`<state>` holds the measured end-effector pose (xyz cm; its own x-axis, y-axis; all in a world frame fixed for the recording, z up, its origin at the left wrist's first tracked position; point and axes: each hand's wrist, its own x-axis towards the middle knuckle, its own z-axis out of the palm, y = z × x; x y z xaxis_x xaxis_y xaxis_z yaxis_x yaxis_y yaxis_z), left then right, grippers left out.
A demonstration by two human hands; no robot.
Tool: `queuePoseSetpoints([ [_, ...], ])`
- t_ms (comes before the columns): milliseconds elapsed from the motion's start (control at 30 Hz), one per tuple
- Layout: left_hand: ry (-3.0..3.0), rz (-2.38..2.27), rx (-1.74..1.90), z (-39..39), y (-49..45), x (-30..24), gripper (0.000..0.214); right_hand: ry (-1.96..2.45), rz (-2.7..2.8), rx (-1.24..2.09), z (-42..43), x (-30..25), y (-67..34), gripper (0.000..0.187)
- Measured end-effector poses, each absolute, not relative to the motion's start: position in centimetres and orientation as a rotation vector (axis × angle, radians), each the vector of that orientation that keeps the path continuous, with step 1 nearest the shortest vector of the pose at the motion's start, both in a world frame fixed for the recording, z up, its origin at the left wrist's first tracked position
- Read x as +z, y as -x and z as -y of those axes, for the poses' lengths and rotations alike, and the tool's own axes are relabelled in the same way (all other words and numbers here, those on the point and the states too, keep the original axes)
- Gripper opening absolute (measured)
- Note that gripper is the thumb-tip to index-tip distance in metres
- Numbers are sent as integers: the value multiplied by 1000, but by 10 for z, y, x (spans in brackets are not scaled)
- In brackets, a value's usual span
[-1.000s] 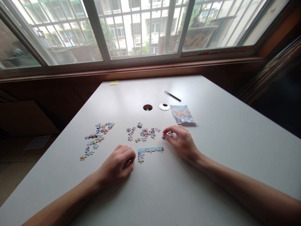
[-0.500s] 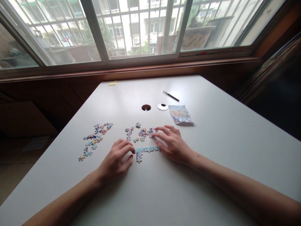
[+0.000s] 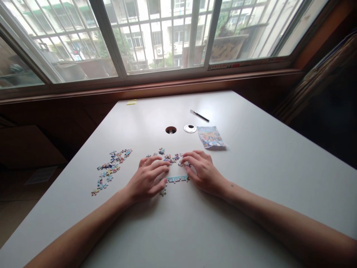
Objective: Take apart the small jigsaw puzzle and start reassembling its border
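Several joined jigsaw pieces form a light-blue edge strip (image 3: 177,179) that turns down at its left end. My left hand (image 3: 149,176) lies over that corner with fingers stretched and apart, covering part of the strip and some loose pieces. The fingertips are near a small cluster of loose jigsaw pieces (image 3: 168,157). At the strip's right end rests my right hand (image 3: 201,169), fingers spread and bent, its fingertips at the loose pieces by the cluster's right side. I see nothing gripped in either hand.
A larger spread of loose jigsaw pieces (image 3: 111,169) lies on the left of the white table (image 3: 178,230). Behind the hands are a picture sheet (image 3: 211,137), a round metal cover (image 3: 190,128), a cable hole (image 3: 171,130), a pen (image 3: 199,115) and a yellow sticker (image 3: 131,102).
My left hand has moved right and forward, over the strip's corner and the left loose pieces, and its fingers have straightened. My right hand has stayed nearly in place. The view has shifted slightly.
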<state>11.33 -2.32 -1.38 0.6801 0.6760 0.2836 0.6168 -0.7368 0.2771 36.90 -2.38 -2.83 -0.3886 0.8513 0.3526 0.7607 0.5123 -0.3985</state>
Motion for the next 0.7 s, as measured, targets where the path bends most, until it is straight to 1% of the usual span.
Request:
queuePoseSetpoints([
  [100, -2729, -1045, 567, 24, -111, -14, 27, 1333, 2168, 254, 22, -29, -370, 20],
  [300, -2758, -998, 500, 23, -110, -14, 36, 1337, 2173, 247, 22, -30, -370, 20],
  [400, -2741, -1074, 514, 23, -110, -15, 41, 1349, 2235, 226, 24, -29, -370, 22],
  [567, -2661, -1305, 596, 24, -113, -17, 33, 1315, 2393, 160, 27, -27, -369, 33],
  [700, -2622, -1404, 698, 25, -113, -17, 30, 1272, 2509, 71, 26, -29, -367, 44],
])
